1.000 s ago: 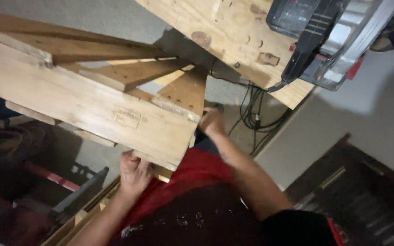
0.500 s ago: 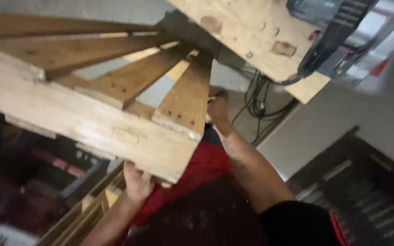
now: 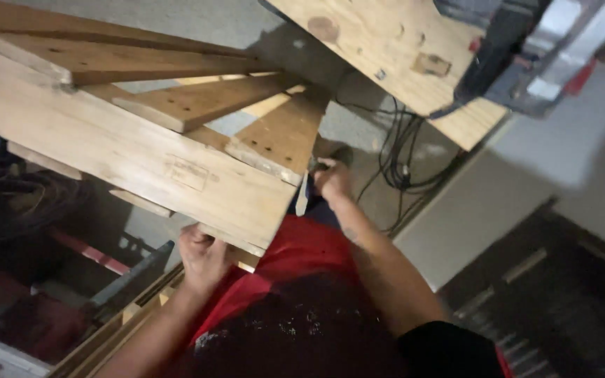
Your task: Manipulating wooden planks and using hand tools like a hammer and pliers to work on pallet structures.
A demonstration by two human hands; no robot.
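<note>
A pale wooden pallet-like frame of nailed boards (image 3: 141, 150) fills the upper left and centre of the frame, tilted, its broad front plank running from the left edge down to a corner near the middle. On that plank, right of centre, sits a faint rectangular stamp mark (image 3: 189, 172), too dim to make out. In the upper right, a knotty plywood tabletop (image 3: 379, 49) juts in at an angle, carrying a blurred grey and red power saw (image 3: 533, 59) at the top right corner. Below it, black cables (image 3: 400, 157) hang in a tangle over the grey concrete floor (image 3: 358, 126). Dark clutter with a red bar (image 3: 85, 250) lies in the lower left, and a dark slatted panel (image 3: 568, 294) sits in the lower right. The left hand (image 3: 203, 257), low and left of centre, has its fingers curled tightly around the pallet's bottom edge. The right hand (image 3: 332, 178), at the centre, presses against the frame's right end beside a short cross board; its fingers look closed on the wood, though blur hides the exact grip. A red shirt (image 3: 295, 262) shows between the forearms.
</note>
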